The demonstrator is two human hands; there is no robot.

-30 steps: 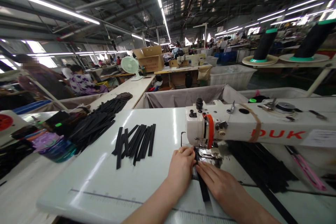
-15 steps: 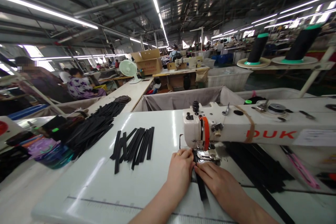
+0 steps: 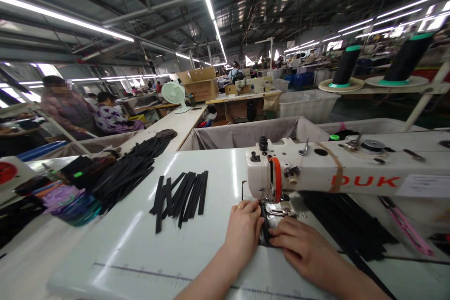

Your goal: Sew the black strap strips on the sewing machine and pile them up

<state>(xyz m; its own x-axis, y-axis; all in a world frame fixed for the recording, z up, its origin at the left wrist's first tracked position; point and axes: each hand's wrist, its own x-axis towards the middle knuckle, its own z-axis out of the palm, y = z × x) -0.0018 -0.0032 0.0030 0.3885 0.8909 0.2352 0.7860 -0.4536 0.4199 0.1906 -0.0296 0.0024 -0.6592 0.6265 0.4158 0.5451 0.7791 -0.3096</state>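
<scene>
A black fabric strap runs under the presser foot of a white DUK sewing machine. The left hand curls against it at 9 o'clock, the right hand lies flat at 3 o'clock; whether either grips it, I cannot tell.

Two co-workers at a bench at 10 o'clock; a fan and cardboard box at 12. Thread cones stand at 2 o'clock.
</scene>
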